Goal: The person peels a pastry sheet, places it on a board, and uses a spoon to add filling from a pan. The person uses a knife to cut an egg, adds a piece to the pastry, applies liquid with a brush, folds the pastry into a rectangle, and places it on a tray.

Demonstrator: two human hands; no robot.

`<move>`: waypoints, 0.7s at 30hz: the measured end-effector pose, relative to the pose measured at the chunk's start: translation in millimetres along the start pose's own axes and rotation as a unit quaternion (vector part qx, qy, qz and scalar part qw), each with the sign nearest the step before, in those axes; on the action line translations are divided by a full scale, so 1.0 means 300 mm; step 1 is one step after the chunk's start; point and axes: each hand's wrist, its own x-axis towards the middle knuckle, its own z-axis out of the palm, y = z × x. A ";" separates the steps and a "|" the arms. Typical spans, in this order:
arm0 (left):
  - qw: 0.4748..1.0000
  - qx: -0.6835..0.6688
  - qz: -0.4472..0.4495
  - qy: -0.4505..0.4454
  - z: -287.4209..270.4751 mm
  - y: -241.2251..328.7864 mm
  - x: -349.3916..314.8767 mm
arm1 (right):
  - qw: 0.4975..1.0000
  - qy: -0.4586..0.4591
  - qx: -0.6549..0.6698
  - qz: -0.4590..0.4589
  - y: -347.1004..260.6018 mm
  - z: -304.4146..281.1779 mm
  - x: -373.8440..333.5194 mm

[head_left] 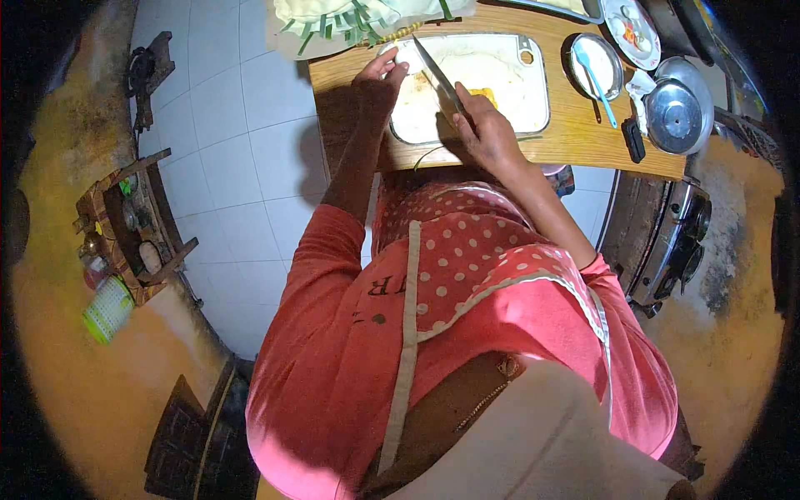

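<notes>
My right hand (490, 137) is closed around the handle of a kitchen knife (437, 71). Its blade slants up and left over a white cutting board (533, 87) with a grey rim, and the tip reaches past the board's far edge. Beside the board's upper left corner is my left hand (382, 81), its thumb and forefinger apart, with nothing I can make out between them. Close to the knife tip runs a narrow yellow-banded strip (400, 34). A yellow piece (483, 97) lies on the board, partly behind my right hand. A thin green strip (429, 154) hangs at the near edge.
Pale sheets with green strips (358, 21) lie at the table's far left. On the right stand a round container with a blue spatula (593, 71), a plate (631, 33), a metal lid (673, 115) and a small black object (633, 140). The wooden table (575, 150) ends close to my apron.
</notes>
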 end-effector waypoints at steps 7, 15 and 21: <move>0.998 0.055 0.030 0.015 0.010 -0.022 0.023 | 0.998 -0.002 -0.029 -0.050 -0.042 -0.013 0.019; 0.998 0.018 0.051 0.012 0.004 -0.067 0.036 | 0.993 -0.080 -0.082 0.004 -0.088 -0.034 0.026; 0.993 0.102 0.030 0.047 0.019 -0.032 0.031 | 0.994 -0.020 -0.087 -0.060 -0.052 -0.005 0.043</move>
